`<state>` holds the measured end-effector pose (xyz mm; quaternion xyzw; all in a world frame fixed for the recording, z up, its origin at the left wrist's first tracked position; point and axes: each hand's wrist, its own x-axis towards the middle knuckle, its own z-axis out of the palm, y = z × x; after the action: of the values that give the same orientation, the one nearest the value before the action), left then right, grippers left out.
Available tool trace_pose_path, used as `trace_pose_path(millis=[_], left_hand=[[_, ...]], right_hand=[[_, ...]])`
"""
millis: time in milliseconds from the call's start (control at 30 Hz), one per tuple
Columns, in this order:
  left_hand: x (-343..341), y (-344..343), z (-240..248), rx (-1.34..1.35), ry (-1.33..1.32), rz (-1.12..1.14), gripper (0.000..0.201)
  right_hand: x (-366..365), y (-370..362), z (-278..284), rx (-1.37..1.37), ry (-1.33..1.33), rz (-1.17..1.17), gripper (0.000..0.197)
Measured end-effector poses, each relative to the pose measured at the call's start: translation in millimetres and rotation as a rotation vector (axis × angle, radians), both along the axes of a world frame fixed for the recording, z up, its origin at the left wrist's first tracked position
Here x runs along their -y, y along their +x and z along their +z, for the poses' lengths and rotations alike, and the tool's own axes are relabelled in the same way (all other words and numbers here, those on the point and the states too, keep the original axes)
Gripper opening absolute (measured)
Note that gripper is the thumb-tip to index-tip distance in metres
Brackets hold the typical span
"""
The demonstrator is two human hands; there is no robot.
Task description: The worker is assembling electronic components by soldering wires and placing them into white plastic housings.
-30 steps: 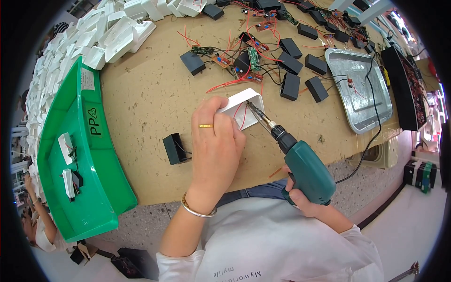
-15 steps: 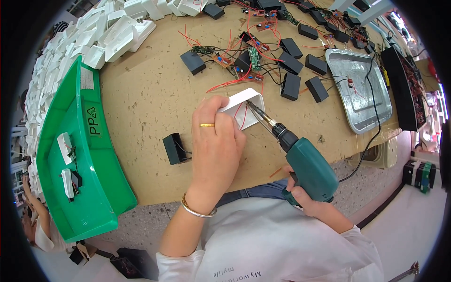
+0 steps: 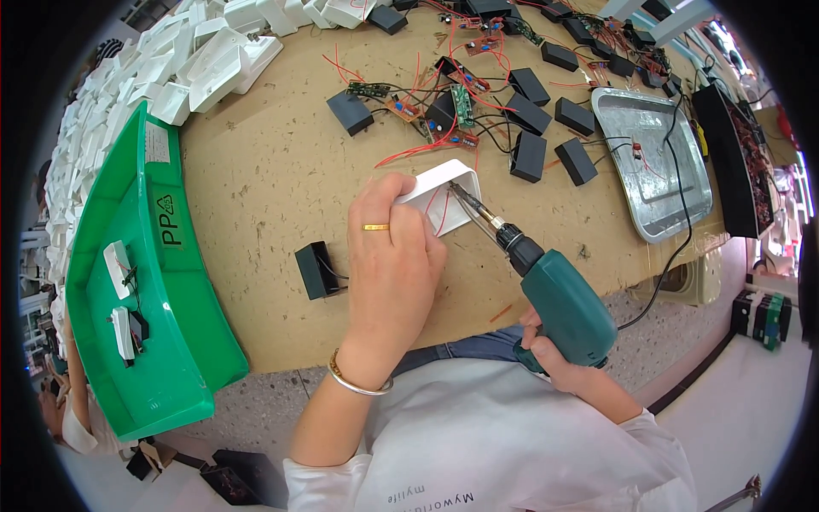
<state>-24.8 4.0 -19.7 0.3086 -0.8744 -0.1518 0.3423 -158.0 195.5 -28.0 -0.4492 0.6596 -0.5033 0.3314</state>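
My left hand (image 3: 388, 264) is closed around a white plastic casing (image 3: 442, 176), tilted so that its open side faces right. Red wires (image 3: 443, 213) show inside the casing. My right hand (image 3: 559, 363) grips the handle of a dark green, corded soldering gun (image 3: 570, 307). The metal tip (image 3: 465, 196) of the gun reaches into the casing, at its upper right wall. What the tip touches there is too small to make out. Beside my left wrist lies a black box (image 3: 316, 271), with a dark wire running under my hand.
To the left stands a green plastic bin (image 3: 192, 299) holding two white parts with wires. White casings (image 3: 162, 68) are heaped behind it. Black boxes (image 3: 527, 115), circuit boards and red wires lie beyond my hands. A metal tray (image 3: 657, 218) sits at right, the gun's cord (image 3: 674, 282) crossing it.
The soldering gun has shifted very slightly to the right, and my right fingers have moved a little at its trigger. My left hand and the casing stay in place.
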Motion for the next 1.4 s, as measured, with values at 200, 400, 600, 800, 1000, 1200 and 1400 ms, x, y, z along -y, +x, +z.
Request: trace_pose_path(millis=[200, 400, 600, 800, 1000, 1200, 1400], left_hand=[[0, 0, 0, 0.002, -0.002, 0.0, 0.024], [0, 0, 1, 0.007, -0.002, 0.005, 0.023], [0, -1, 1, 0.007, -0.01, 0.009, 0.023], [1, -1, 0, -0.002, 0.0, 0.01, 0.022], [1, 0, 2, 0.005, 0.007, 0.007, 0.021], [-2, 0, 2, -0.013, 0.036, 0.007, 0.019], [-4, 4, 4, -0.058, 0.113, -0.026, 0.032]], right_hand=[[0, 1, 3, 0.138, 0.104, -0.036, 0.022], [0, -2, 2, 0.007, 0.053, -0.001, 0.021], [-7, -3, -1, 0.11, 0.025, 0.031, 0.027], [-24, -10, -9, 0.254, -0.055, 0.106, 0.045], [-23, -10, -7, 0.369, -0.051, 0.102, 0.063], [-26, -12, -9, 0.393, -0.086, 0.152, 0.06], [-27, -12, -9, 0.413, -0.076, 0.147, 0.06]])
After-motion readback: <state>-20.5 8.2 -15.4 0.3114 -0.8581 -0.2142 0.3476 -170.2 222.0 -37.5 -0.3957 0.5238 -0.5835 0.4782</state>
